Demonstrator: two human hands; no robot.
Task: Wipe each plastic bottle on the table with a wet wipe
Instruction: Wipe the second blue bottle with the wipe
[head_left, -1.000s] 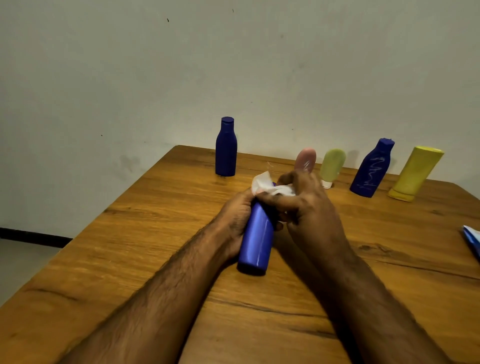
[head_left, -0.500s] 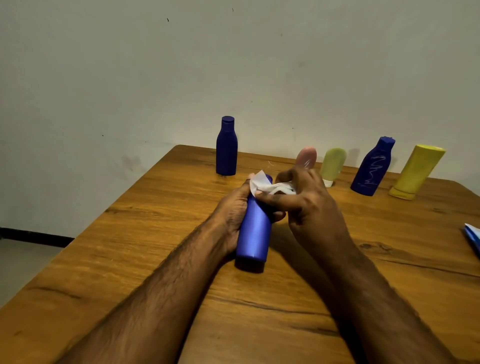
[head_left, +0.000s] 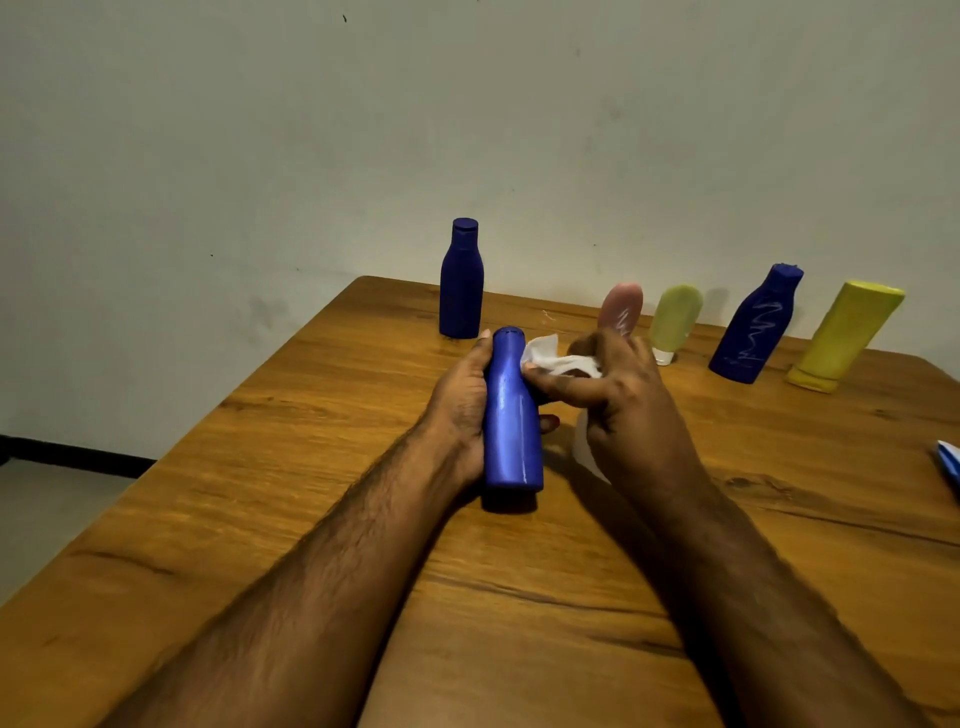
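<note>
Wall (head_left: 260, 130) fills the background, pale and bare, with the wooden table (head_left: 311, 441) pushed up to it. Farthest left on the table stands a dark blue bottle (head_left: 461, 280), upright and alone near the far edge. Just in front of it, the left hand (head_left: 460, 410) is wrapped around the body of a lighter blue bottle (head_left: 511, 415), which is held tilted with its cap pointing away and its base just above or resting on the wood; I cannot tell which. Beside it, the right hand (head_left: 618, 395) pinches a crumpled white wet wipe (head_left: 550, 356), closed on it, with the wipe touching the bottle's neck on its right side. The two hands sit close together around that bottle.

Further right, along the far edge, stand a pink tube (head_left: 621, 309), partly hidden behind the right hand, a pale green tube (head_left: 674, 319) on its white cap, a dark blue bottle with white script (head_left: 756, 327) and a yellow bottle (head_left: 844, 335) cap-down. At the right border lies the corner of a blue-and-white packet (head_left: 948, 462).

The step in hand appears to be wiping the held bottle's neck and shoulder. The next move likely calls for drawing the wipe down the body while the left hand turns the bottle to expose unwiped faces, keeping a firm hold, as a wet surface may slip.
</note>
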